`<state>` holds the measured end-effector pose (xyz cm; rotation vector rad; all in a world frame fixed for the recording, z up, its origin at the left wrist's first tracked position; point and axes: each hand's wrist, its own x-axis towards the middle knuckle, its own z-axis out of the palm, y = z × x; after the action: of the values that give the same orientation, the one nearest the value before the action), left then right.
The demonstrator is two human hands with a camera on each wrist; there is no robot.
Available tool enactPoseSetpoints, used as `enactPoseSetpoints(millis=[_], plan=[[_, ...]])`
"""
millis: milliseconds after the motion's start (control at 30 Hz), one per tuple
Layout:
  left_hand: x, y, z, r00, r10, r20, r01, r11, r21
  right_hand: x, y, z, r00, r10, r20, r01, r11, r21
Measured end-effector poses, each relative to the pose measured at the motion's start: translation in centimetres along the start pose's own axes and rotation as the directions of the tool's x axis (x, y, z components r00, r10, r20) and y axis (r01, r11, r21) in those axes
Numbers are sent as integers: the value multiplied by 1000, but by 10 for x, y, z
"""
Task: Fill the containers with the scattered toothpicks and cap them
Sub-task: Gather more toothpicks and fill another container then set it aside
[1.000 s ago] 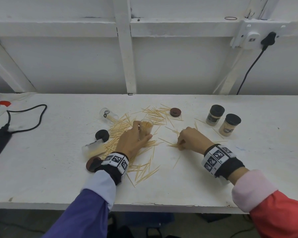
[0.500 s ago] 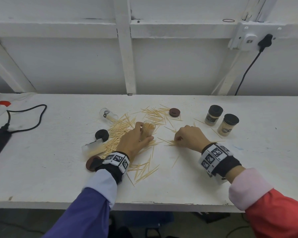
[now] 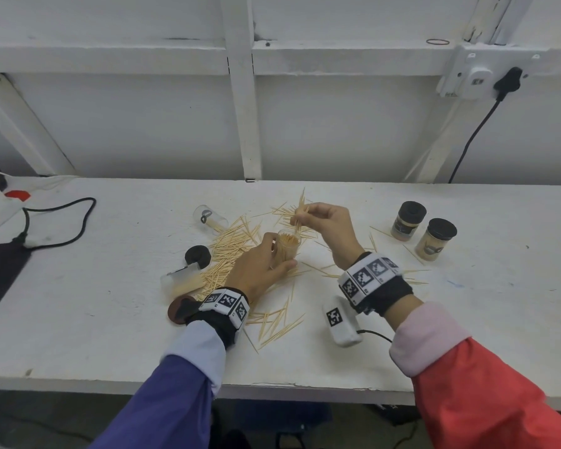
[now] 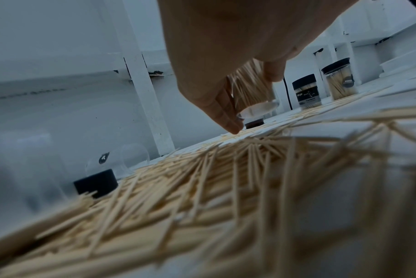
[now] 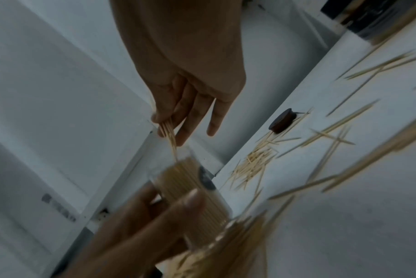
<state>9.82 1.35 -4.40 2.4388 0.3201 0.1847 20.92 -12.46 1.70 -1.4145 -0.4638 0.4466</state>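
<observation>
The left hand [image 3: 259,266] grasps the open container [image 3: 288,246] upright amid the scattered toothpicks [image 3: 234,251] mid-table, steadying it so the right hand [image 3: 327,222], pinching a small bundle [image 3: 299,212], can feed it in

We've got a clear plastic jar packed with toothpicks [image 3: 288,246] upright mid-table, uncapped. Pale wooden toothpicks [image 3: 232,251] are strewn around it, mostly left. Two filled black-capped jars [image 3: 423,230] stand far right; an empty clear jar [image 3: 208,217] lies tipped far left, a black cap [image 3: 197,255] nearer.
</observation>
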Motion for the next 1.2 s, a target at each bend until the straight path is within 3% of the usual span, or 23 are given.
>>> enactPoseSetpoints(millis=[600,900,1100,1200], plan=[[-1,0,-2,999,33,-15,-33,999,-17,5,21,9,1000,25,4,-25,999,-30],[-1,4,-6,999,24,-26,-24,1000,10,9,26,-2,979,166,117,-150,980,-131],[-1,2,-5,998,47,-37,-46,999,25,7,16,2,984,133,120,-137,990,21],[0,3,-5,998,49,-34,-48,998,40,7,18,6,987,115,112,-117,993,10]])
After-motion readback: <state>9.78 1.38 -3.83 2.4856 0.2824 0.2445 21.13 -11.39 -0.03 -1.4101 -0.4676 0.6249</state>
